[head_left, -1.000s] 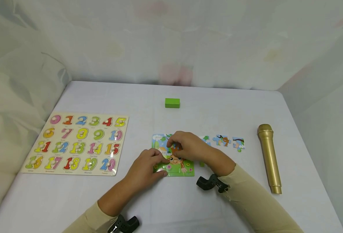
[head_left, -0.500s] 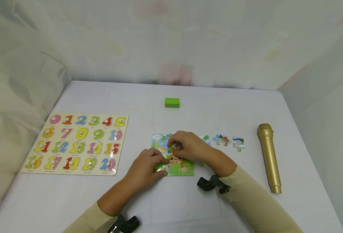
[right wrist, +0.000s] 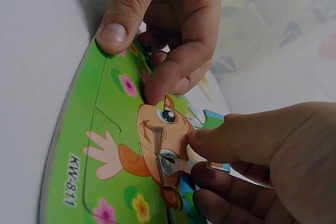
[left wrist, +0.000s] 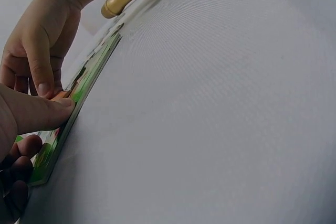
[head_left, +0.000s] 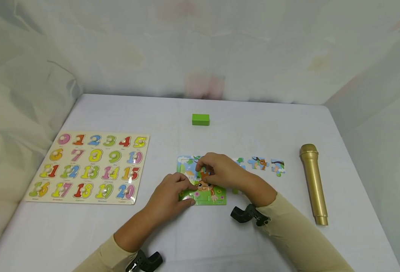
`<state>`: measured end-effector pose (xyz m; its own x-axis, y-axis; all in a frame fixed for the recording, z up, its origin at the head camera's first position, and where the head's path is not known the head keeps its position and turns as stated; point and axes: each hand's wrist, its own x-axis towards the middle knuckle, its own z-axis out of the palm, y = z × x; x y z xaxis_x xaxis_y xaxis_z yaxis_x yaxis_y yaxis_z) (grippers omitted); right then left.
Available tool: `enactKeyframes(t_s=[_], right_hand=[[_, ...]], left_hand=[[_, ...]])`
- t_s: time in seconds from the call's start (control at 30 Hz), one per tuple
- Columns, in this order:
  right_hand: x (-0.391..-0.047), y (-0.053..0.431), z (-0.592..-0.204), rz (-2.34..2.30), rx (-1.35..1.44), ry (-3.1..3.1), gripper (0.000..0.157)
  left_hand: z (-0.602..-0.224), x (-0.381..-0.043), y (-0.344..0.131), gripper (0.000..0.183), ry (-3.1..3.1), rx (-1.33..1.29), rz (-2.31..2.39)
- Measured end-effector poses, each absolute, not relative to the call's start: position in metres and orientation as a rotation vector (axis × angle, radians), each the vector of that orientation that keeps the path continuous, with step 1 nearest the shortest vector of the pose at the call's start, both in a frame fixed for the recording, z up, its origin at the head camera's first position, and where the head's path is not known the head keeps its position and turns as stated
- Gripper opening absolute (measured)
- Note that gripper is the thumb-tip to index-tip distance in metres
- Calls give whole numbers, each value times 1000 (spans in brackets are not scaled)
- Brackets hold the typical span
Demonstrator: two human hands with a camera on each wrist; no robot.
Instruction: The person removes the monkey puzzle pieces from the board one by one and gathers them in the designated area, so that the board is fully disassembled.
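Observation:
A small jigsaw puzzle board (head_left: 220,200) with a cartoon monkey on green grass lies at the middle of the table. My left hand (head_left: 167,194) rests on its left side. In the right wrist view the left thumb (right wrist: 116,32) presses the green border and the index fingertip touches near the monkey's face. My right hand (head_left: 222,172) is over the board's upper part. Its thumb and fingers pinch a jigsaw piece (right wrist: 214,120) with a blue and green edge, tilted beside the monkey's head; the hand hides most of it. Gaps show between pieces around the face.
Right of the board lie loose jigsaw pieces, one with a brown animal (head_left: 259,163) and one with a branch (head_left: 278,167). A gold microphone (head_left: 314,185) lies farther right. A number peg board (head_left: 91,168) is at left, a green block (head_left: 200,119) at the back.

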<state>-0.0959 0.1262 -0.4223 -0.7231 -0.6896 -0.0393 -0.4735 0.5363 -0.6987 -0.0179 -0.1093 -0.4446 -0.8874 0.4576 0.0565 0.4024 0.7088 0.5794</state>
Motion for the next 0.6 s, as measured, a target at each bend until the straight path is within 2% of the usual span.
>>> enactKeyframes(t_s=[0.6], right_hand=[[-92, 127, -420, -983, -920, 2528, 20]], left_hand=[[-445, -17, -110, 33, 2822, 722, 930]])
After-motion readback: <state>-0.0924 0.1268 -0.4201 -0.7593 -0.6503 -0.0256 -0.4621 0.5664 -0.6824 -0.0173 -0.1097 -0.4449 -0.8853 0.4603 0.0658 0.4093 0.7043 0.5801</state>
